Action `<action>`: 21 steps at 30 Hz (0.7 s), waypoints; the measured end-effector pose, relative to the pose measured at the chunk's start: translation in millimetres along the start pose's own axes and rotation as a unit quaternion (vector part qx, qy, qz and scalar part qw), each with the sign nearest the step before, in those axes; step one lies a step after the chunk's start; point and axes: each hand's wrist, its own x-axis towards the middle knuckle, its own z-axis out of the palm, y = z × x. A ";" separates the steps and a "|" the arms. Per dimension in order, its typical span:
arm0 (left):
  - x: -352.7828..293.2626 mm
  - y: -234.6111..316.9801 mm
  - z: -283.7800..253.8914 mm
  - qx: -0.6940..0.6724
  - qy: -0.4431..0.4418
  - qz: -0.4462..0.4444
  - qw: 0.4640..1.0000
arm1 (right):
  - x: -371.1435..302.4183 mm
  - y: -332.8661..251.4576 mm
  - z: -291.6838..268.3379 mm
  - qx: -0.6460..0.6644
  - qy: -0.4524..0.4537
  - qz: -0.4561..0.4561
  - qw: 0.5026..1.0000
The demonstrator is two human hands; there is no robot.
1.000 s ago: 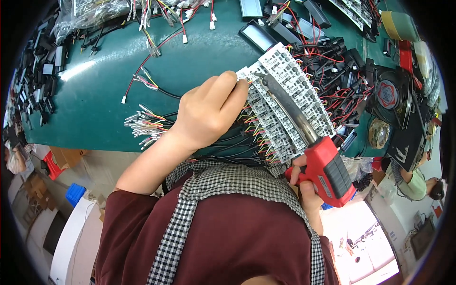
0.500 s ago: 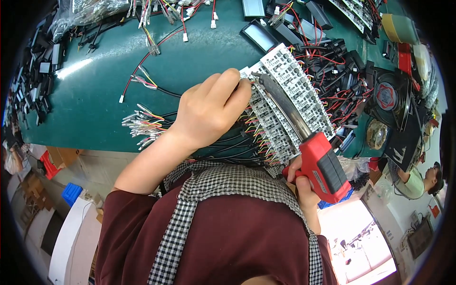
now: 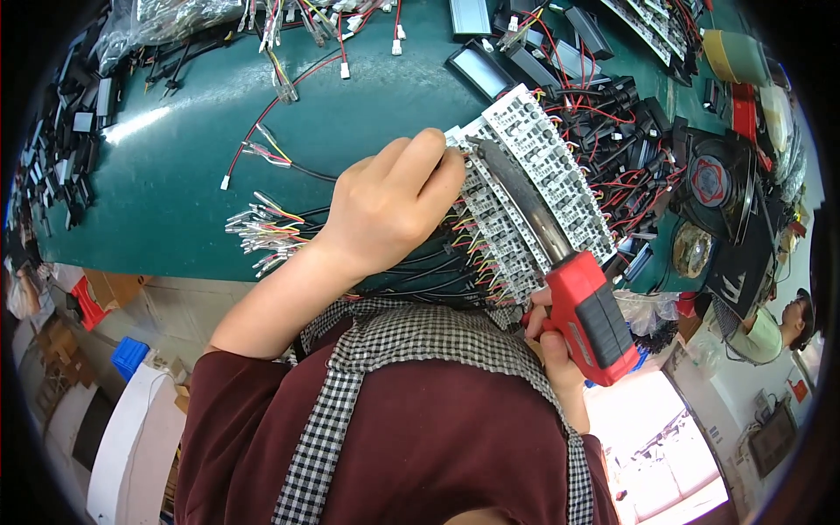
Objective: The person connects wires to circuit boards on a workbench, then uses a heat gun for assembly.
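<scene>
My left hand is pinched at the upper left corner of a panel of white circuit boards. A black cable with stripped, coloured wire ends runs in under that hand; the fingertips' hold on it is partly hidden. My right hand grips a red and black soldering gun from below. Its long dark tip slants up and left across the panel, ending close to my left fingertips. Along the panel's left edge, several red and yellow wires are attached to the boards.
A bundle of cable ends lies on the green table left of my forearm. Black plugs with red wires crowd the panel's right side, near a black fan. Black housings are heaped far left. A person is at right.
The soldering gun's body and my right hand have shifted slightly down and left. My left hand stays almost where it was at the panel's corner.
</scene>
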 end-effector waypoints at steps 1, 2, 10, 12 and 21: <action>0.3 0.3 -0.2 0.001 0.002 -0.001 1.000 | 0.3 0.3 -0.6 -0.047 0.011 -0.020 0.999; 0.6 0.5 -0.4 0.001 0.004 -0.001 1.000 | -0.2 1.5 -1.5 -0.047 0.011 -0.021 0.999; 1.8 1.7 -1.5 0.008 0.002 -0.009 1.000 | -4.9 6.0 -4.1 -0.041 -0.020 -0.003 0.999; 1.6 1.5 -1.9 0.006 0.007 -0.008 1.000 | -4.1 6.0 -4.0 -0.060 -0.022 -0.021 0.998; 1.5 1.9 -0.3 0.004 0.005 -0.009 1.000 | 0.2 -5.2 -0.4 0.015 -0.031 0.018 0.999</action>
